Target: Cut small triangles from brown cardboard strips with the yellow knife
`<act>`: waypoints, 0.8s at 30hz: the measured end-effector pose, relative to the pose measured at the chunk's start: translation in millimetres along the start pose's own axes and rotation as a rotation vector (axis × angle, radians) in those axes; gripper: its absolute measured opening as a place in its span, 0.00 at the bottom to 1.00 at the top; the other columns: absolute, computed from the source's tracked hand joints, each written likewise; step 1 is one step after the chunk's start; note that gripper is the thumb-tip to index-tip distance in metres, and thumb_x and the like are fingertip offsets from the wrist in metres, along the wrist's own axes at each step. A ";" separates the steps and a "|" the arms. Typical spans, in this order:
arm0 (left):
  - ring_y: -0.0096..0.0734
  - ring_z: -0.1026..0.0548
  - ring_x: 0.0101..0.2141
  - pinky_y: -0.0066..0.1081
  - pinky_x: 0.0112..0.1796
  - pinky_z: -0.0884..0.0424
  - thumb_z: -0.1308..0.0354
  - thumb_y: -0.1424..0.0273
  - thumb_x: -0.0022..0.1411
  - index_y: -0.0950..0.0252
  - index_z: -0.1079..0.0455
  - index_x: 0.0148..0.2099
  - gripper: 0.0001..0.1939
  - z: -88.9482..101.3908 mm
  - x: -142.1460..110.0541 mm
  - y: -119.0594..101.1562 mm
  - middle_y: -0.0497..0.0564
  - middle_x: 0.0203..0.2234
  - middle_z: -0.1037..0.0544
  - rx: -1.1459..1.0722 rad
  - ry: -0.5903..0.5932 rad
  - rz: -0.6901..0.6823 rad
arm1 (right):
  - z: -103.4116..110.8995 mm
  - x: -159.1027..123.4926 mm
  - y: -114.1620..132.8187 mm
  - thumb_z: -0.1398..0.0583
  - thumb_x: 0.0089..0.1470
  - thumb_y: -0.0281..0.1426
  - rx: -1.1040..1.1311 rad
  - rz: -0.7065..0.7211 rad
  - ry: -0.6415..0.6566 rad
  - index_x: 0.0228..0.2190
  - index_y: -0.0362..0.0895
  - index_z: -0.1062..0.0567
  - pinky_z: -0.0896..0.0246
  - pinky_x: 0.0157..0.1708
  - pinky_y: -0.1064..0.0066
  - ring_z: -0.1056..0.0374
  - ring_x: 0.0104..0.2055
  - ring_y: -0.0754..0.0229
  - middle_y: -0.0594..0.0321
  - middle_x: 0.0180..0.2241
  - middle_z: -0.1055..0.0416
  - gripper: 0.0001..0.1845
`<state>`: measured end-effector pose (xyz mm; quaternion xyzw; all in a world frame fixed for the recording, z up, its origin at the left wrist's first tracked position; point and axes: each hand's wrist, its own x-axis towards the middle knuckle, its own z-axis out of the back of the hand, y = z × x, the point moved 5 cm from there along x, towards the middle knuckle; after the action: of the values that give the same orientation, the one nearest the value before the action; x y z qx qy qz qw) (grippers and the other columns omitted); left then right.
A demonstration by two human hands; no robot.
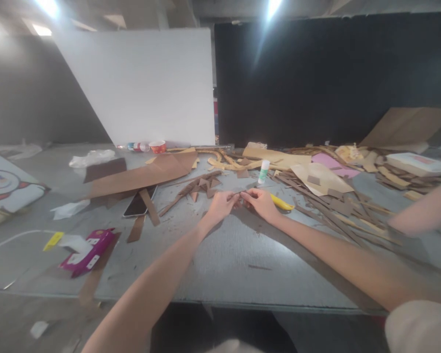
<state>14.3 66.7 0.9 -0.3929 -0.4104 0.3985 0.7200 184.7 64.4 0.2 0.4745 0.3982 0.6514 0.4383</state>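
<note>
My left hand [220, 206] and my right hand [260, 202] meet over the middle of the table, fingertips pinched together. Between them is a small, thin, dark brown strip [237, 192], probably paper or card; the fingers cover most of it. Just behind my right hand stands a white and green glue stick [263, 172]. A yellow curved object [282, 202] lies against the right side of that hand, partly hidden by it. Left of my left hand are pointed brown paper pieces [203, 186]. One loose brown strip [259, 267] lies nearer the front edge.
Brown strips [329, 215] and paper sheets spread across the right side, where another person's blurred hand [426, 211] reaches in. On the left are a phone [135, 206], a large brown sheet [147, 174] and a purple wipes pack [91, 252]. Boards [150, 88] rise behind the table.
</note>
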 end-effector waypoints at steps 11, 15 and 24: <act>0.34 0.19 0.29 0.30 0.34 0.25 0.43 0.52 0.72 0.65 0.23 0.36 0.22 -2.3 -0.2 4.2 0.54 0.28 0.17 -0.018 0.041 -0.012 | 2.0 -0.7 2.6 0.34 0.56 0.57 -0.034 0.041 -0.031 0.22 0.47 0.26 0.42 0.24 0.68 0.36 0.23 0.59 0.64 0.20 0.28 0.28; 0.34 0.20 0.28 0.31 0.34 0.24 0.42 0.49 0.70 0.65 0.25 0.33 0.24 -2.8 0.3 6.3 0.55 0.27 0.17 -0.030 0.037 0.002 | 1.8 -0.7 3.8 0.34 0.57 0.57 -0.043 0.039 -0.034 0.22 0.47 0.26 0.43 0.25 0.67 0.37 0.23 0.59 0.65 0.20 0.30 0.28; 0.37 0.18 0.30 0.31 0.32 0.25 0.43 0.50 0.71 0.64 0.27 0.31 0.24 1.2 -2.5 2.0 0.56 0.27 0.17 0.066 0.023 0.015 | -1.9 0.2 3.0 0.33 0.56 0.57 -0.098 0.076 0.014 0.25 0.47 0.26 0.43 0.25 0.68 0.37 0.25 0.59 0.66 0.22 0.29 0.27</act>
<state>11.8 65.5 -1.2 -0.3768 -0.3857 0.4126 0.7341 182.2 63.5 2.6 0.4625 0.3507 0.6896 0.4332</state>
